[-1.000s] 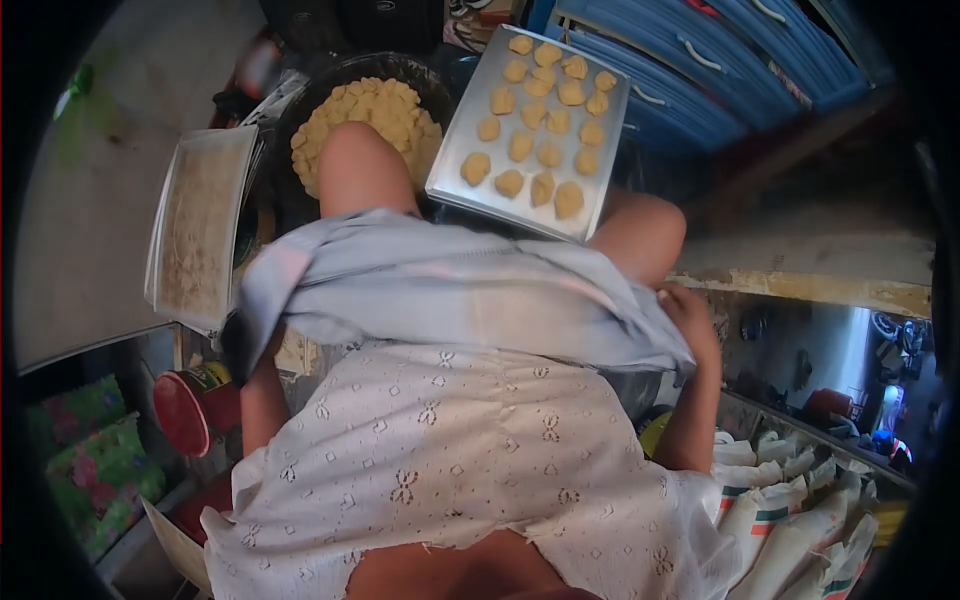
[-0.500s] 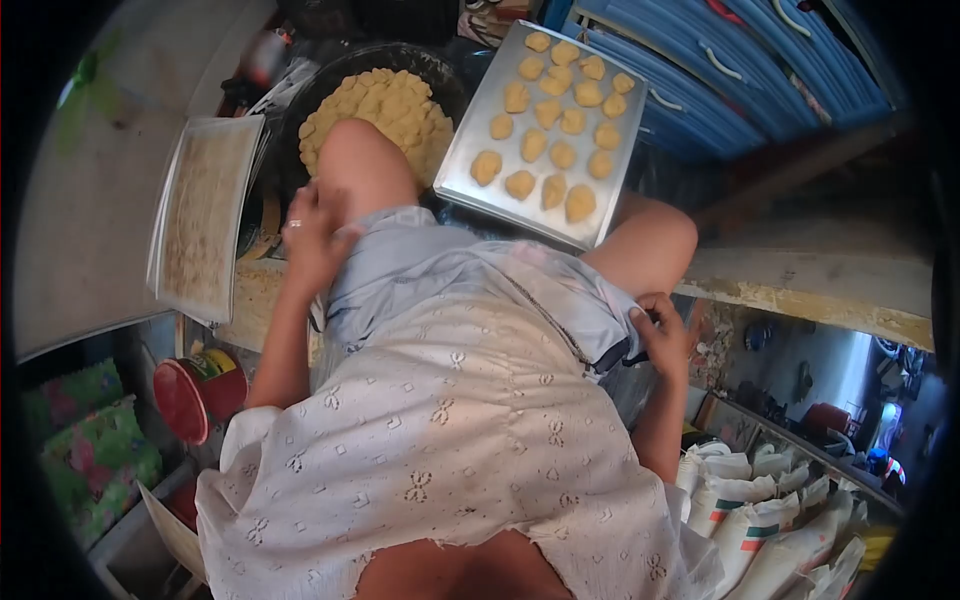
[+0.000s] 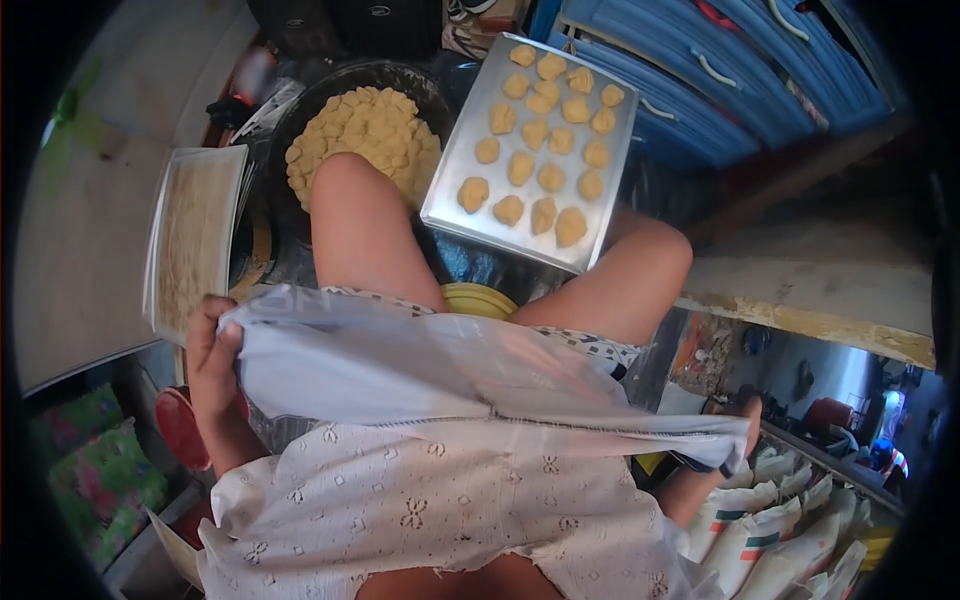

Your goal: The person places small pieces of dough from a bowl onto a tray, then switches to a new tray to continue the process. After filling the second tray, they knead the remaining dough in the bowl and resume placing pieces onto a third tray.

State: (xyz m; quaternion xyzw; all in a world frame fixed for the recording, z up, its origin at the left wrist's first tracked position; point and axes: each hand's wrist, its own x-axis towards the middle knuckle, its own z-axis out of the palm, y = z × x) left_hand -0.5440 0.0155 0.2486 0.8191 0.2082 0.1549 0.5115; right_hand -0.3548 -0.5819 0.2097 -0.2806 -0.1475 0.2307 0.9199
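Note:
A light grey cloth garment (image 3: 400,370) with a dark seam is stretched across my lap, lifted off my thighs. My left hand (image 3: 212,355) is closed on its left corner, out beside my left thigh. At the opposite end my right hand (image 3: 738,435) grips the other corner, its fingers mostly hidden by the fabric. Beyond my knees a metal baking tray (image 3: 455,205) carries rows of lumpy dough pieces (image 3: 535,133), its near right part by my right knee. Left of the tray, a dark round basin (image 3: 285,150) is full of dough lumps (image 3: 365,130).
A yellow bowl (image 3: 478,299) shows between my thighs. Flat sheets (image 3: 195,235) stand at the left, above a red tub (image 3: 180,425). Blue drawers (image 3: 690,60) rise behind the tray. White packets (image 3: 765,530) are packed at lower right, below a wooden ledge (image 3: 810,290).
The grey garment has been lifted from my lap and spread wide. My left hand moved down and left, my right hand right and down, uncovering my thighs and the yellow bowl.

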